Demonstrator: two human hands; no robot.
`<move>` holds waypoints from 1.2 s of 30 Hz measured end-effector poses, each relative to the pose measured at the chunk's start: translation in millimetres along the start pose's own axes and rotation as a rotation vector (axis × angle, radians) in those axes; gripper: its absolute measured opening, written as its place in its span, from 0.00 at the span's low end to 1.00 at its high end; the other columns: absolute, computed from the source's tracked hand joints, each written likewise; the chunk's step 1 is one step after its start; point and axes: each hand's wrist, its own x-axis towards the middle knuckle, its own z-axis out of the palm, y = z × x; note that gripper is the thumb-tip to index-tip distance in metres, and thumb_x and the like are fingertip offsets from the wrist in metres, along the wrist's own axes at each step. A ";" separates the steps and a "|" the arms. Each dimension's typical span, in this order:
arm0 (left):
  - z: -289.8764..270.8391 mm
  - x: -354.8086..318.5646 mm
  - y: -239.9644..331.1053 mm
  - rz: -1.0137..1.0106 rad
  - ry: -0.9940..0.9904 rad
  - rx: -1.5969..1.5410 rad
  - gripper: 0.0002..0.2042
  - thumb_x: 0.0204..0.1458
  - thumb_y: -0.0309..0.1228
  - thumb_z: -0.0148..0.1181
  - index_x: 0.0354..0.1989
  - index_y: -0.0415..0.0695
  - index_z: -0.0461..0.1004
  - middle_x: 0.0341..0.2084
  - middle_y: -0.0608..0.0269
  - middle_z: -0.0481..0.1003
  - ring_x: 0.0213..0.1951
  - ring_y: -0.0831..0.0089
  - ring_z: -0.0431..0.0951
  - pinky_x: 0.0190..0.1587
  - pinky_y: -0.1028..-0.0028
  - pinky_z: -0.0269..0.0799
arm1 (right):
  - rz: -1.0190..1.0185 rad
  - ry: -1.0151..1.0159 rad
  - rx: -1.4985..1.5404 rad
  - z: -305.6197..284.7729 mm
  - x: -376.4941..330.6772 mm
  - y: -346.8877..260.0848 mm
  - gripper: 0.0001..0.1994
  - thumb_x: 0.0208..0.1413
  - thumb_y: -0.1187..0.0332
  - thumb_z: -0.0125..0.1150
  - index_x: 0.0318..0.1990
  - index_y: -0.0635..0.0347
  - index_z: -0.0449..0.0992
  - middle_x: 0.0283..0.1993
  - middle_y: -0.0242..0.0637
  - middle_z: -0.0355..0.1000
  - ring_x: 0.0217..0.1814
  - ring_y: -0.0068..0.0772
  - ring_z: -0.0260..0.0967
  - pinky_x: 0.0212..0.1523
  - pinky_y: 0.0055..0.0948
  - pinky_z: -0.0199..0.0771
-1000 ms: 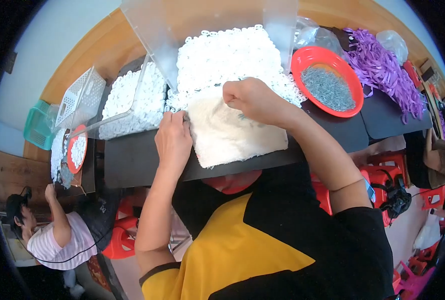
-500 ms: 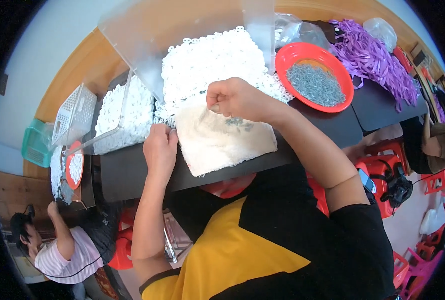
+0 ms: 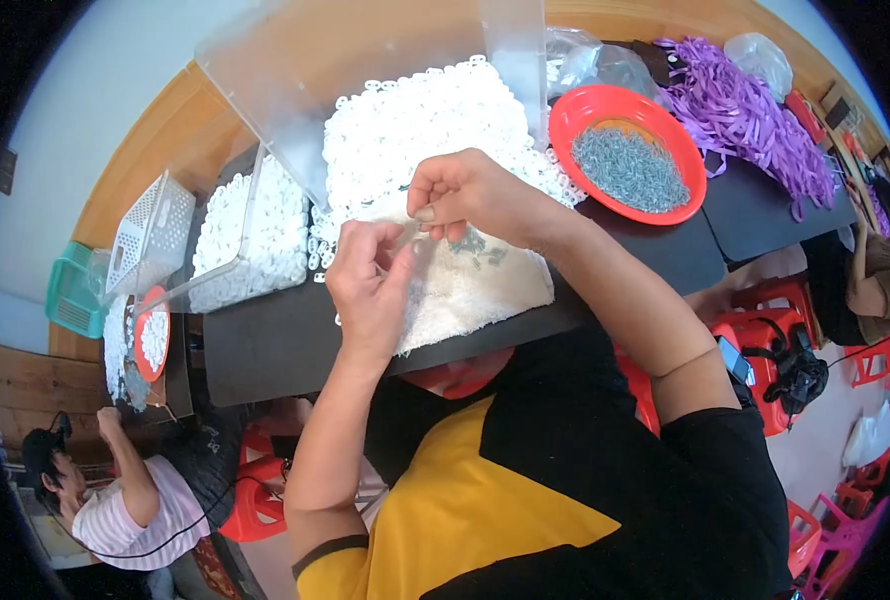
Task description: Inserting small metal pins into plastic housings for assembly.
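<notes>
Over a cream cloth (image 3: 480, 300) at the table's front, my two hands meet with their fingertips nearly touching. My left hand (image 3: 370, 290) is closed in a pinch, thumb against fingers. Thumb and forefinger of my right hand (image 3: 460, 197) are pressed together too. Whatever they hold is too small or hidden to name. A little heap of small grey pieces (image 3: 483, 250) lies on the cloth just below my right hand. Beyond it, a large pile of small white plastic pieces (image 3: 425, 125) spills from a clear plastic bin (image 3: 310, 60) lying on its side.
At the right stands a red plate (image 3: 693, 180) of small shiny pieces, beside purple straps (image 3: 755, 120). A clear box (image 3: 205, 285) with more white pieces, a white basket (image 3: 150, 225) and a green basket (image 3: 73, 290) stand left. A co-worker (image 3: 135, 500) sits at lower left.
My left hand has moved right and up from the cloth's left edge to meet my right hand. The right hand stays over the cloth, its fingers slightly shifted.
</notes>
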 end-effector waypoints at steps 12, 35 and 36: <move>13.0 2.3 1.8 0.021 0.075 -0.123 0.03 0.52 0.24 0.60 0.29 0.37 0.73 0.20 0.69 0.70 0.22 0.84 0.66 0.26 0.84 0.61 | -0.118 0.020 0.025 3.4 -3.6 -3.1 0.07 0.47 0.78 0.58 0.35 0.66 0.73 0.28 0.31 0.70 0.29 0.18 0.66 0.29 0.18 0.66; 8.9 -1.9 7.2 -0.584 0.105 -0.661 0.03 0.50 0.20 0.56 0.26 0.37 0.73 0.16 0.69 0.69 0.16 0.84 0.65 0.17 0.83 0.56 | -0.275 0.053 -0.374 13.4 -7.1 -5.1 0.12 0.48 0.79 0.53 0.42 0.64 0.72 0.32 0.40 0.72 0.36 0.31 0.72 0.37 0.30 0.70; 9.6 -2.9 6.5 -0.584 0.105 -0.663 0.03 0.50 0.20 0.56 0.26 0.37 0.73 0.16 0.69 0.69 0.16 0.84 0.65 0.17 0.83 0.56 | -0.273 0.053 -0.376 11.7 -6.2 -3.4 0.12 0.48 0.79 0.53 0.42 0.64 0.72 0.32 0.40 0.72 0.36 0.31 0.72 0.37 0.30 0.70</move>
